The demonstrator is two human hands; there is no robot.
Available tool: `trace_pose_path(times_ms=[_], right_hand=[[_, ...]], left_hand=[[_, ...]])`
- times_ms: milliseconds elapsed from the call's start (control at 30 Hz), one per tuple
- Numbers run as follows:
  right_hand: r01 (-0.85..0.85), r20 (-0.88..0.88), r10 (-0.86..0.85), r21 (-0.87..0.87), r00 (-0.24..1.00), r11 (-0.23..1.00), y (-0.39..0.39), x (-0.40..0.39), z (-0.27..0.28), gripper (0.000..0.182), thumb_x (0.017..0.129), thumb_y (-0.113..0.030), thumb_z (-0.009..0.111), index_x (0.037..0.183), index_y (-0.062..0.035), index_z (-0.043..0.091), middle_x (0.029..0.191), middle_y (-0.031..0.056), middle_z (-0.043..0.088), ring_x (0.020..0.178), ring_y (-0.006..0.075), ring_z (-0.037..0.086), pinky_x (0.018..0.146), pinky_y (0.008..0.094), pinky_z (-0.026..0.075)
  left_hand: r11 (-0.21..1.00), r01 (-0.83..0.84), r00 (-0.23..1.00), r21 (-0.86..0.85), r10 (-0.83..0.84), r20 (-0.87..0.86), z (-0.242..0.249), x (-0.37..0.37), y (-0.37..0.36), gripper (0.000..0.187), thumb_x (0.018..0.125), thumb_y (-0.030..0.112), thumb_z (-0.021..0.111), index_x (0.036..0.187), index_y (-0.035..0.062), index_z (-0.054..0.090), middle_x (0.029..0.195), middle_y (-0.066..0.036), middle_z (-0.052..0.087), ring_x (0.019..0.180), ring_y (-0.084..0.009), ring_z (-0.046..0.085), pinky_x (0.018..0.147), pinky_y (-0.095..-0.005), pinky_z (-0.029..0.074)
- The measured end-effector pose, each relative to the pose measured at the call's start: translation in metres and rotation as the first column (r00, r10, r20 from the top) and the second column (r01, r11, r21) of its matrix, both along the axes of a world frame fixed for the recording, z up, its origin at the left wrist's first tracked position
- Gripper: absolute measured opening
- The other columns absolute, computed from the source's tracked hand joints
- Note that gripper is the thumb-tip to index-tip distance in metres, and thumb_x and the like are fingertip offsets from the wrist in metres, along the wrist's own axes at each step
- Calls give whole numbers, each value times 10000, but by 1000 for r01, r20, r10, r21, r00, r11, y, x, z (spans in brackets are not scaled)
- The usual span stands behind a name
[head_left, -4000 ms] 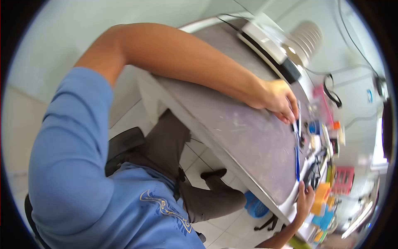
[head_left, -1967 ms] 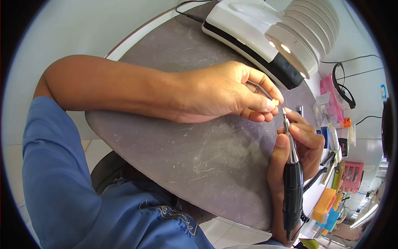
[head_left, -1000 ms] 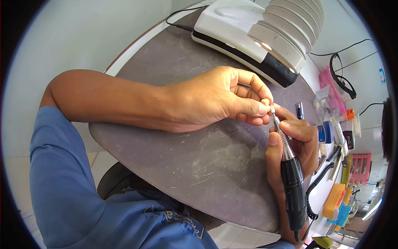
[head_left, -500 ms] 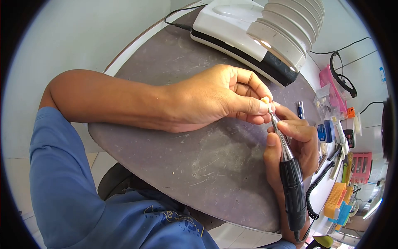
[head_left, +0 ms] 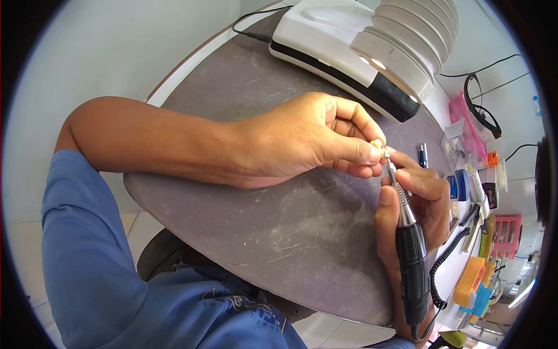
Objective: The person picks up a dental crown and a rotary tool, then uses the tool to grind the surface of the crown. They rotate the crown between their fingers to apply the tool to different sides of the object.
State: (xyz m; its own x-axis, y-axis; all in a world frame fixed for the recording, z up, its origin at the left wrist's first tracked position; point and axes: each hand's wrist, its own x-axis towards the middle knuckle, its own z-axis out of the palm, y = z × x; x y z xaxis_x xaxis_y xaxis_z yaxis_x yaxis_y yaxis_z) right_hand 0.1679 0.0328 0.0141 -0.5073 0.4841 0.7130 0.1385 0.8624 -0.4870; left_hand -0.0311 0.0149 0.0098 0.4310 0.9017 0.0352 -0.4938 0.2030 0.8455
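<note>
The left arm [head_left: 157, 136] reaches across the table [head_left: 279, 256] from the side, elbow bent and wrist nearly straight. The left hand [head_left: 302, 131] has a narrow grip, thumb and forefinger pinching a small yellowish piece [head_left: 376, 143], the other fingers curled below. The right hand [head_left: 431, 203] comes up from the near edge, its grip closed pen-fashion round the metal neck of a black-handled tool [head_left: 412, 262], thumb on one side and fingers on the other. The tool's tip meets the piece or lies just beside it; the fingertips make this hard to tell.
</note>
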Motion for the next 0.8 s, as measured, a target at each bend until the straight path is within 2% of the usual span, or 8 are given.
trace_pose_path(times_ms=[67,100,167,267,367,500,567,800], right_hand=[[60,0,-60,-98,998,993,-2,0,1,216,704,35,670,877,43,539,809,154,616,837,343,667,732,354,540],[59,0,-59,-98,998,993,-1,0,1,216,704,35,670,877,43,539,809,154,616,837,343,667,732,354,540],[-6,11,6,12,1000,1000,1,0,0,225,700,39,669,881,44,536,809,159,617,839,344,667,732,357,542],[67,-8,-68,-91,998,994,-2,0,1,229,697,40,671,883,41,537,808,162,617,840,344,667,728,358,544],[5,8,-5,-11,1000,1000,1,0,0,236,695,42,670,889,42,536,809,166,616,842,345,667,729,356,544],[38,-17,-39,-63,999,997,0,0,0,238,696,41,670,893,42,536,806,169,615,841,346,667,729,353,544],[-7,26,6,11,1000,1000,2,1,1,244,698,36,671,899,42,532,806,173,615,839,348,667,728,352,543],[33,6,-33,-46,999,998,1,1,1,241,702,26,672,897,43,532,805,175,615,836,349,667,726,351,543]], left_hand=[[1000,19,1000,8,-19,8,-1,-1,0,181,876,106,615,1001,10,525,987,-93,594,920,-137,592,830,-246,496],[1000,18,1000,8,-18,9,0,-1,0,181,876,106,615,1001,10,525,987,-93,594,920,-137,592,830,-246,496],[1000,5,1000,-4,-5,7,0,0,0,181,876,104,615,1001,9,525,996,-97,595,915,-138,596,830,-246,495],[1000,23,1000,9,-23,21,-3,-1,1,183,874,104,616,1001,8,525,1000,-99,599,912,-138,601,824,-243,498],[1000,-1,1000,-20,0,-7,2,0,-1,185,875,104,616,1002,6,525,992,-97,602,910,-137,602,822,-241,501],[1000,9,1000,-7,-9,9,-1,0,0,180,876,102,614,999,5,526,980,-94,605,911,-138,603,825,-240,503],[1000,-4,1000,-22,4,-5,2,0,-1,172,877,101,612,995,7,529,974,-93,604,911,-138,602,828,-242,503],[1000,19,1000,24,-20,19,-3,-1,1,173,873,105,619,985,7,531,979,-98,606,931,-144,603,837,-243,504]])
